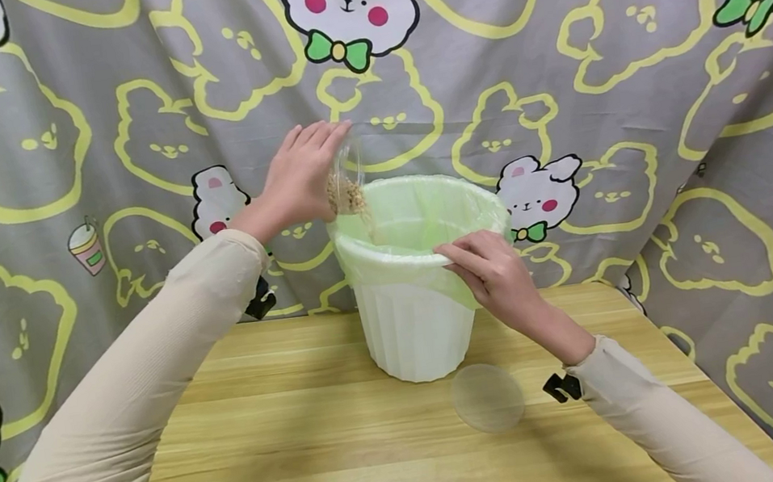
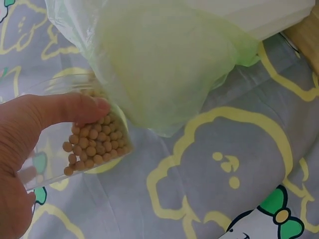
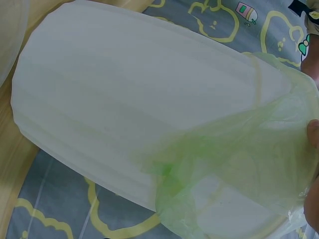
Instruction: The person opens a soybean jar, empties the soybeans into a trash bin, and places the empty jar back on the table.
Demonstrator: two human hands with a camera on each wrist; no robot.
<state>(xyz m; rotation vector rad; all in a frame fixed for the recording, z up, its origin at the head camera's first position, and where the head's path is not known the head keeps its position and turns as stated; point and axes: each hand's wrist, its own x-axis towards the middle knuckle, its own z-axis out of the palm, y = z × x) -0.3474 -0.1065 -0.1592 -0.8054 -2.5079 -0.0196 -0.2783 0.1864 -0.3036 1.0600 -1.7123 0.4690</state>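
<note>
My left hand [image 1: 302,172] grips a clear container [image 1: 349,156] tipped over the left rim of a white trash bin [image 1: 412,327]. Soybeans [image 1: 347,195] lie against the container's lower side, and some appear to be falling into the bin. In the left wrist view, the thumb presses on the clear wall beside the beans [image 2: 97,139]. A pale green bag [image 1: 412,213] lines the bin and folds over its rim. My right hand [image 1: 497,275] pinches the bin's near right rim; in the right wrist view only its fingertips [image 3: 313,133] show. The bin's bottom is hidden.
A round translucent lid [image 1: 488,397] lies on the wooden table [image 1: 299,464], just in front of the bin. Behind the table hangs a grey curtain [image 1: 502,6] with yellow outlines and white cartoon animals. Black straps show near both wrists.
</note>
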